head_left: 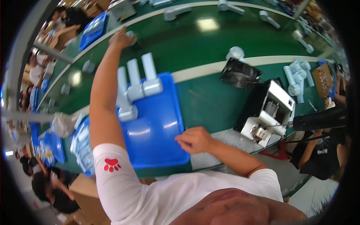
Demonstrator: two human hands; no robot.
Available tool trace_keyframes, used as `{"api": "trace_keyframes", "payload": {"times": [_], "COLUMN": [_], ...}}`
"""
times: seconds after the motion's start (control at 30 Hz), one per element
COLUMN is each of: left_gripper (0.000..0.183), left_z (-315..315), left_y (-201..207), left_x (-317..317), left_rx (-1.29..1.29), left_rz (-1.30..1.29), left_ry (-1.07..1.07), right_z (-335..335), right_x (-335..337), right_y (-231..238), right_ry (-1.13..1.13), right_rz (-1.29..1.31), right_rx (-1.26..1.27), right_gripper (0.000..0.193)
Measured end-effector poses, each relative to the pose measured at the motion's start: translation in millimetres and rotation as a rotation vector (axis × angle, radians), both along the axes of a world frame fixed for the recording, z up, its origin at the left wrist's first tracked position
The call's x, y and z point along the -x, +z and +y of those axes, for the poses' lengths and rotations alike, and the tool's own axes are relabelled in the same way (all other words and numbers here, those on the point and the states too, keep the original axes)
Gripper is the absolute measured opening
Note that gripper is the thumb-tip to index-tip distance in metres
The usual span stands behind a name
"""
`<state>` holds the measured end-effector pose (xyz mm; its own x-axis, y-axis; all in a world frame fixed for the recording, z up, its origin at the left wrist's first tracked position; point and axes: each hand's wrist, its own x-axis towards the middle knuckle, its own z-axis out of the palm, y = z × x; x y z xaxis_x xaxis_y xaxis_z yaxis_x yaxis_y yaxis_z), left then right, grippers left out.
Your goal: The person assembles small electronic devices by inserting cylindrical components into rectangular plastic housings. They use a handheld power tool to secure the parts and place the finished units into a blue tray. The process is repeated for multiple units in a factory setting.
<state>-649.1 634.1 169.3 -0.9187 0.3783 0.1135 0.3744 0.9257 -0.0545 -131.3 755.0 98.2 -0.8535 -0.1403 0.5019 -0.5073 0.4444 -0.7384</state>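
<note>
My left arm stretches far forward over the green belt. At its end my left hand is beside a small pale-blue round part, its fingers apart; whether they touch it is unclear. My right hand is curled closed over the right rim of a blue plastic tray, with nothing visible in its fingers. Several pale-blue plastic housings with long tube handles lie at the tray's far left, some overhanging its far edge. My left forearm partly hides them.
Right of the tray stand a black fan-like unit and a white-and-black machine. A dark cylindrical tool juts in from the right. More pale-blue housings lie beyond. At left is a filled blue bin. Other people work at both sides.
</note>
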Motion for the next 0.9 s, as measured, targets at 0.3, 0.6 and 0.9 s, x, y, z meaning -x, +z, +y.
{"api": "trace_keyframes", "payload": {"times": [0.3,0.6,0.9], "left_gripper": [0.059,0.05,0.027], "left_z": [-10.9,-92.5,-197.9], "left_y": [-34.3,102.7,-32.2], "left_x": [66.5,-165.7,-488.1], "left_rx": [-0.128,-1.623,-1.736], "left_rz": [-0.059,-0.183,0.218], "left_ry": [-0.331,-0.256,0.013], "right_z": [5.4,2.3,2.3], "right_x": [-2.7,5.4,-8.6], "right_y": [-1.7,-18.4,8.1], "right_ry": [-0.061,-0.133,-0.391], "right_rz": [-0.095,-0.123,-0.261], "right_rx": [-0.078,-0.078,-0.149], "right_gripper": [0.008,0.026,0.016]}}
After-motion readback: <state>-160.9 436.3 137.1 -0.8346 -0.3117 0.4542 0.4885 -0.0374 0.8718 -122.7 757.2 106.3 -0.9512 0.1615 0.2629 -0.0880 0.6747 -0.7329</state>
